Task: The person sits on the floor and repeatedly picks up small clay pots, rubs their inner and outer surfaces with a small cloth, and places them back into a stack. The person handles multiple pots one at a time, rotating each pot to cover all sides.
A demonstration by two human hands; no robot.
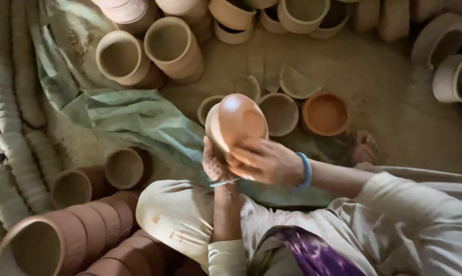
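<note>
The clay bowl (236, 122) is held up above the person's lap, off the floor, between both hands. Its rounded outer base faces up toward the camera and catches a bright highlight; its mouth appears to face away and to the left, though the rim is partly hidden, so the tilt is hard to fix.

The left hand (215, 166) sits beneath the bowl's lower left edge, palm up, fingers curled against the wall as a cradle. The right hand (266, 161) lies just right of and below it, fingers (241, 156) spread and pressed flat on the lower curve of the base, thumb side toward the bowl. Both are closed on the bowl, neither wide open. A blue bangle (306, 168) rings the right wrist.

So the bowl lies up and forward of both sets of fingers, with the right hand covering more of its surface.

On the earthen floor (384, 87) beyond, small dishes (279, 113) and an orange dish (325, 113) lie near the bowl's far side. A green cloth (133, 115) spreads to the left, and stacked clay cups (77, 230) lie at the lower left.
</note>
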